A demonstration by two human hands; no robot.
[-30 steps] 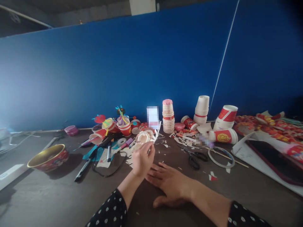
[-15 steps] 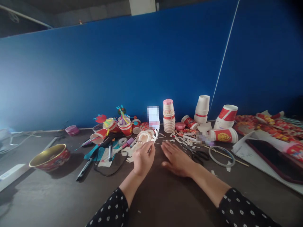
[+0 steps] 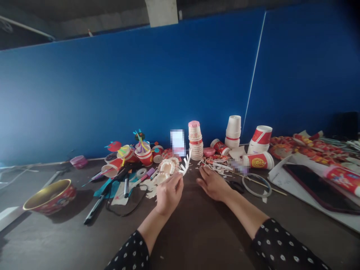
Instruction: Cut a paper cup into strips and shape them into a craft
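while our left hand (image 3: 168, 193) pinches one cut paper piece (image 3: 185, 165), our right hand (image 3: 214, 184) lies flat and wide beside one pair of scissors (image 3: 235, 186).

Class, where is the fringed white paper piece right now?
Head view, near centre: the fringed white paper piece is held by the left hand, just in front of the stack of small cups, with the right hand to its right.

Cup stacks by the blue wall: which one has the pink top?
The taller stack, just right of the blurred card. Its top is pink; the other stack, farther right, is mostly white.
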